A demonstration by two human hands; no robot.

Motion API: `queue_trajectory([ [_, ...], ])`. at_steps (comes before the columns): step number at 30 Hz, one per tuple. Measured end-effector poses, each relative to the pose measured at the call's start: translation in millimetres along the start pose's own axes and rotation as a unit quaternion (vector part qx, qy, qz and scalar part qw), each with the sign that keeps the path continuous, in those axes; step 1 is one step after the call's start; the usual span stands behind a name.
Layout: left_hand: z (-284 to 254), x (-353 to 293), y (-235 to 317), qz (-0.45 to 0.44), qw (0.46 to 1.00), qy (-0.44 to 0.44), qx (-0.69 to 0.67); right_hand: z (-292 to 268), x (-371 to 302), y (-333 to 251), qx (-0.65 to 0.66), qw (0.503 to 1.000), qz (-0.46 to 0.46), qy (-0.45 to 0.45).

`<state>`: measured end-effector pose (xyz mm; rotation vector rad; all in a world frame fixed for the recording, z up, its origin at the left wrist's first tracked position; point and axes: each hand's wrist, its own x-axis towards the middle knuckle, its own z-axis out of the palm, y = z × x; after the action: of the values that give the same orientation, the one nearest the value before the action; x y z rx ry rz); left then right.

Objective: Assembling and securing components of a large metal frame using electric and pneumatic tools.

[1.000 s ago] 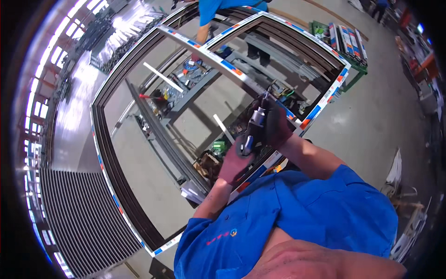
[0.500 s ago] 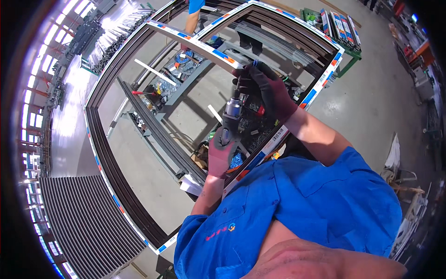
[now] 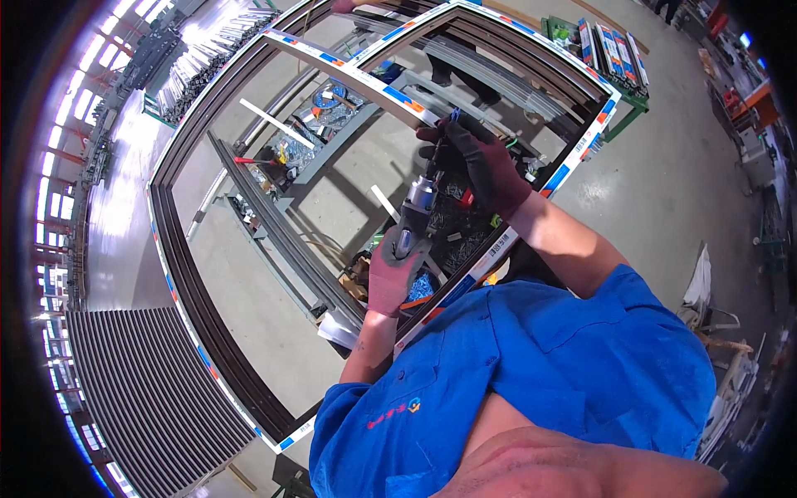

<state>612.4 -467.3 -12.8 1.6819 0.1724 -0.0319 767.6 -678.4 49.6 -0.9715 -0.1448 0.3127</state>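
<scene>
My left hand (image 3: 393,270), in a maroon and dark grey glove, is wrapped around a power screwdriver (image 3: 421,195) with a silver front end. The tool tilts slightly right and its long thin bit points away from me. My right hand (image 3: 490,166), gloved the same way, has its fingers curled in around the bit tip, beside the end of the middle bar (image 3: 382,93) of a dark window frame (image 3: 199,332). A small blue thing shows at those fingertips. What else the right fingers pinch is hidden by the dark glove.
Beneath the frame, a grey bench (image 3: 332,153) carries bagged parts, a red-handled tool (image 3: 253,160) and loose screws. A green rack (image 3: 627,112) with strips stands at the far right. Ribbed dark profiles (image 3: 158,390) lie at left. Another person's hand (image 3: 344,5) is at the far edge.
The screwdriver has tipped a little to the right, its bit still at my right fingers. Across the frame, the other person's arm has drawn back toward the top edge.
</scene>
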Motion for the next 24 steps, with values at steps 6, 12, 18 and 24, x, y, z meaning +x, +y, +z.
queue_trajectory([
  [6,5,7,-20,0.050,0.996,0.012,-0.076,-10,8,9,-0.023,0.999,-0.015,0.016],
  [12,-9,29,-51,-0.015,0.984,-0.114,-0.135,-18,12,12,-0.002,1.000,0.019,0.001],
  [18,-33,54,-39,-0.043,0.993,-0.071,-0.090,-29,21,22,-0.006,0.997,0.066,-0.043],
  [24,-122,124,33,-0.018,0.995,0.076,0.067,-79,49,-12,-0.230,0.963,0.113,-0.088],
])
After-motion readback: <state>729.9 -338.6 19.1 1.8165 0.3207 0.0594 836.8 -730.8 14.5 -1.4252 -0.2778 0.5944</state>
